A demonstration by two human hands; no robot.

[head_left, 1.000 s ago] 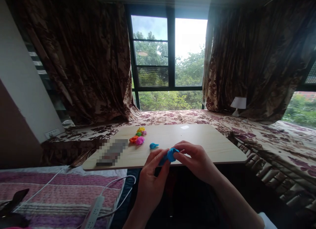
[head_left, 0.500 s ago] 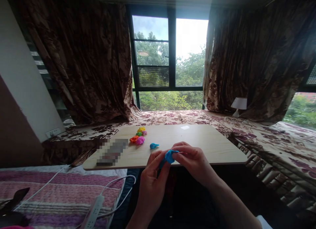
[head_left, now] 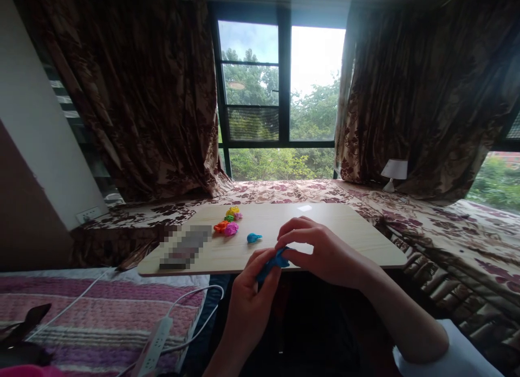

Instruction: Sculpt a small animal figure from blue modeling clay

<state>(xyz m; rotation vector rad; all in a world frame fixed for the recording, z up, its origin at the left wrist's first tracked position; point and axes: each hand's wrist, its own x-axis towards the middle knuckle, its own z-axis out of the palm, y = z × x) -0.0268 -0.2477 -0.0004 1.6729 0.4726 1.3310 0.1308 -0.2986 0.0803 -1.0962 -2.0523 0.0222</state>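
Observation:
Between my two hands is a lump of blue modelling clay (head_left: 279, 259), above the near edge of the pale wooden table (head_left: 341, 231). My left hand (head_left: 254, 287) pinches it from the left with thumb and fingers. From the right, the thumb and fingertips of my right hand (head_left: 314, 249) are closed on its upper end; that hand's fingers partly cover it. A smaller blue clay piece (head_left: 254, 238), round with a pointed end, lies on the table just beyond my left hand. Farther left sit lumps of yellow (head_left: 233, 210), green (head_left: 229, 219), orange (head_left: 221, 226) and pink clay (head_left: 231, 228).
A blurred-out flat object (head_left: 186, 247) lies at the table's left side. A white power strip (head_left: 152, 347) with a cable rests by the striped bedding (head_left: 101, 301) at lower left. A small white lamp (head_left: 394, 170) stands on the floral-covered window ledge (head_left: 280, 192).
My right hand has turned and its wrist has lifted, with the forearm swung higher and a white sleeve now showing more. The blue clay between my hands looks tilted differently.

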